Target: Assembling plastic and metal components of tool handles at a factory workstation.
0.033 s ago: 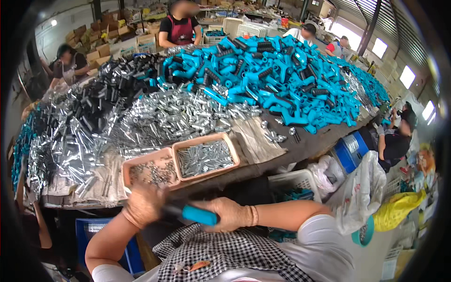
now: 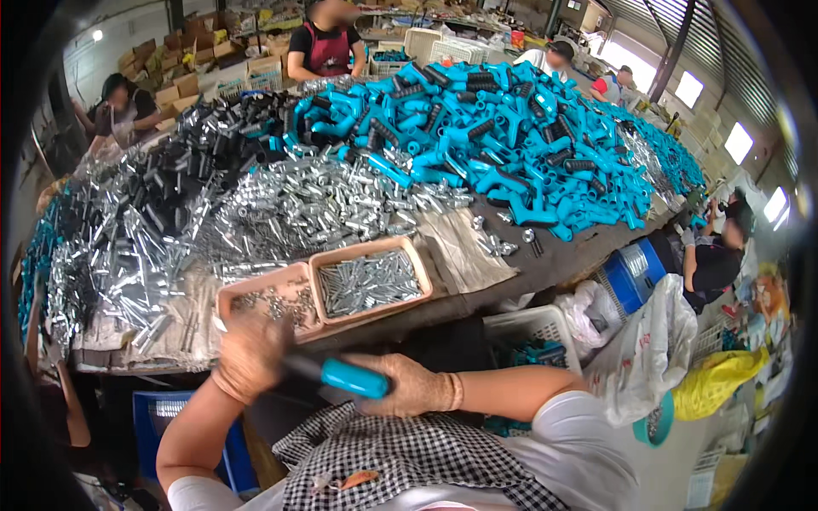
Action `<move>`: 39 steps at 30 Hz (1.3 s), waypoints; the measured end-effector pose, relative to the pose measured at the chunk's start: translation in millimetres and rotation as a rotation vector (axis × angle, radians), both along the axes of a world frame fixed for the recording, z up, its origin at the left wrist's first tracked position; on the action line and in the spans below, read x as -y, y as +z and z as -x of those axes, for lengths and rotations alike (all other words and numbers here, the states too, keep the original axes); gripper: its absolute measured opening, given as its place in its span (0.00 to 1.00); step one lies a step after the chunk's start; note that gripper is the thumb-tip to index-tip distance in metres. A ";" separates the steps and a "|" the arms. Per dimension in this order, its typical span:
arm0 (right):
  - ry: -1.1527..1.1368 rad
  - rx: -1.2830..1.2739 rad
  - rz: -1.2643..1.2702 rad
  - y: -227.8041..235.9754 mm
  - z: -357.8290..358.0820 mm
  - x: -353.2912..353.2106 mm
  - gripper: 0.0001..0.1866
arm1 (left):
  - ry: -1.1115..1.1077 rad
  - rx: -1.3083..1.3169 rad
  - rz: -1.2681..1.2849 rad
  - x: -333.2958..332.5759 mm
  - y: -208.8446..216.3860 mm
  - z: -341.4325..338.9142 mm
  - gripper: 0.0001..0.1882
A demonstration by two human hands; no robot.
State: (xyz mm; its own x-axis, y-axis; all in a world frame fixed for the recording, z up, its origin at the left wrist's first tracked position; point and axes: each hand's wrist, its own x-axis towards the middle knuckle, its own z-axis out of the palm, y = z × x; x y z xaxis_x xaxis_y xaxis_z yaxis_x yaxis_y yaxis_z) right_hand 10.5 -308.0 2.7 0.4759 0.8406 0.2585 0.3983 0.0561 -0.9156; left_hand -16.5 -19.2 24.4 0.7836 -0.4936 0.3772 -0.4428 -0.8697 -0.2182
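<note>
My right hand [image 2: 413, 385] is closed around a teal plastic handle [image 2: 354, 379] with a dark part at its left end, held low over my lap. At that dark end my left hand [image 2: 251, 356] is smeared by motion, so its fingers and anything in them cannot be made out. Just beyond it on the table stand two pinkish trays side by side. Small metal bits lie in the left tray [image 2: 228, 300], while the right tray [image 2: 423, 289] holds many thin silver pins [image 2: 371, 281].
A big heap of teal handles [image 2: 520, 162] covers the table's middle and right. Silver metal parts [image 2: 315, 204] and black parts [image 2: 196, 162] pile up leftward. Below the table edge stand a white crate [image 2: 554, 328] and blue crate [image 2: 149, 434]. Several people work around the table.
My left hand has shifted slightly, still blurred. The teal handle has moved a little left and up, staying in my right hand.
</note>
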 end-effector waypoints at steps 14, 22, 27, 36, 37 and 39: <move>-0.306 0.717 0.343 14.0 -134.9 13.4 0.19 | -0.128 -1.020 1.627 11.2 12.8 32.4 0.26; -0.896 0.660 0.936 -25.1 -329.9 61.8 0.25 | -0.075 -1.336 1.241 35.9 -28.1 23.0 0.22; -0.734 0.340 0.688 -33.1 -330.1 49.5 0.26 | 0.049 -1.186 1.159 54.5 22.6 22.4 0.41; 0.221 0.260 -0.025 55.5 -80.9 16.9 0.12 | -0.136 -1.156 1.225 76.9 2.9 20.9 0.30; 0.272 0.324 -0.007 53.2 -69.7 13.4 0.11 | -0.182 -1.123 1.214 78.5 -5.9 22.0 0.29; 0.337 0.414 0.030 48.3 -60.8 14.0 0.12 | -0.200 -1.091 1.139 82.6 -9.9 25.4 0.28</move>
State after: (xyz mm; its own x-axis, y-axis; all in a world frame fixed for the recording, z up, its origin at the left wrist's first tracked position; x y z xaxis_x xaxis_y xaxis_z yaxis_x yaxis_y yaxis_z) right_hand 71.2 -322.0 51.0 0.0415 0.9392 0.3408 0.6908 0.2195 -0.6890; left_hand -41.9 -101.8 14.5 0.8738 -0.4813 -0.0699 -0.0663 -0.2603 0.9632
